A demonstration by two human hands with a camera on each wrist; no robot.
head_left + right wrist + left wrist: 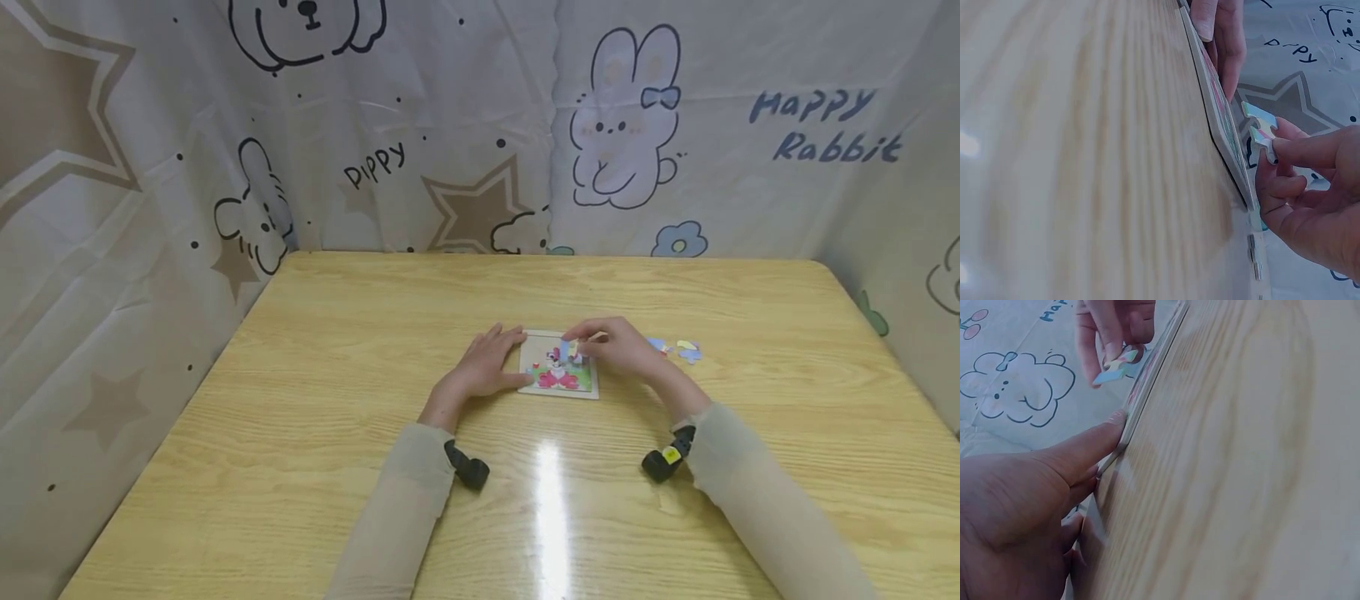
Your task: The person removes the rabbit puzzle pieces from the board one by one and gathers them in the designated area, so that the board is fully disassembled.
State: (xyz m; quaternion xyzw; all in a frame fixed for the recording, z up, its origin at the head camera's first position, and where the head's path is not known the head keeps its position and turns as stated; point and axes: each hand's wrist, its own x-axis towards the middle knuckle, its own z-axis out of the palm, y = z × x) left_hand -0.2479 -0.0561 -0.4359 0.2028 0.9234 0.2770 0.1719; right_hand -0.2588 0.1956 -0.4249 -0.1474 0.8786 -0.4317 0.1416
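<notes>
A small jigsaw puzzle tray (555, 395) with a pale border lies flat on the table. Several pieces are set in its lower part, showing a pink and white cartoon figure on green; the upper left is bare. The left hand (483, 367) rests against the tray's left side, its fingers extended at the far corner and its thumb on the near edge. Between thumb and fingers, the right hand (621, 346) pinches a jigsaw piece (1259, 114) with blue and yellow on it. That piece is held tilted, just above the tray's right part.
Loose jigsaw pieces (688, 351) lie on the wooden table (300, 375) to the right of the tray, partly behind the right hand. A cartoon-printed curtain (465, 100) hangs along the table's far side and both flanks. Each wrist wears a black camera.
</notes>
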